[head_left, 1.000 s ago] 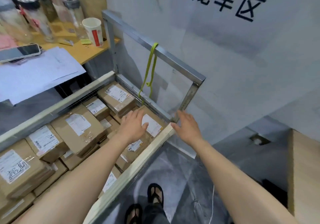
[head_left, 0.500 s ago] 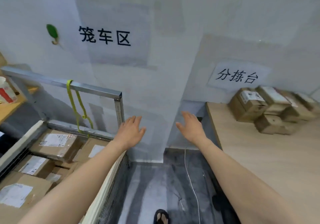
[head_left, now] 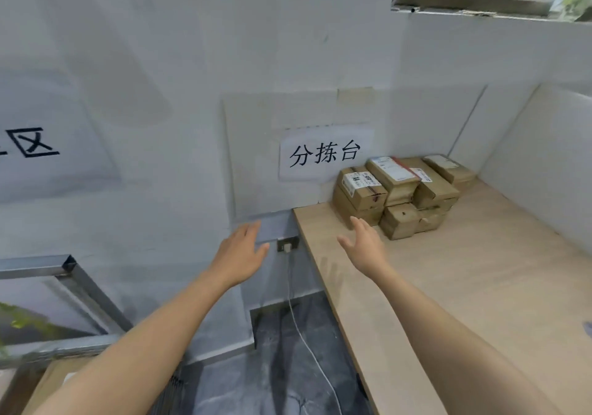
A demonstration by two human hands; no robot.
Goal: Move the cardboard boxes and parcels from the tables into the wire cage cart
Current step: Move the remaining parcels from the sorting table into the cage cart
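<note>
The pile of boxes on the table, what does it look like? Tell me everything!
The pile of boxes is brown cardboard: several small closed parcels stacked roughly two high, a bit crooked. Most carry white printed labels; one has a red stripe. It sits at the back of the light wooden table, against the white wall, beside a paper sign. The right hand is open just in front, gripping nothing.
</note>
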